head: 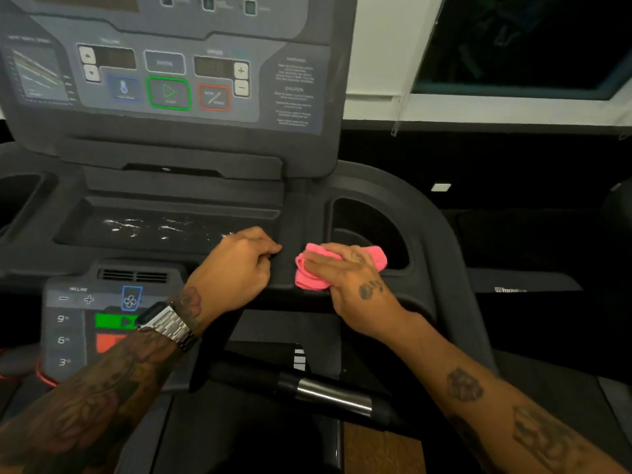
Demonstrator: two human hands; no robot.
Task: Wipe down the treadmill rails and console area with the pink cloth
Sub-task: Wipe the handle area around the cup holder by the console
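Observation:
A bunched pink cloth (309, 275) lies on the dark console ledge (285, 268) of the treadmill, just left of the right cup holder (372, 227). My right hand (349, 278) lies flat on top of the cloth, fingers straight and pointing left, pressing it onto the ledge. My left hand (239, 265) rests beside it on the same ledge with its fingers curled under, holding nothing. The shallow console tray (164, 227) behind my left hand shows whitish streaks. The upright display panel (171, 80) with green start and red stop buttons stands above.
A lower keypad (82, 323) with incline, fan and speed keys sits at the left. A black and silver handlebar (328, 395) crosses below my arms. The right rail (455, 268) curves toward me. A window (526, 46) is at the upper right.

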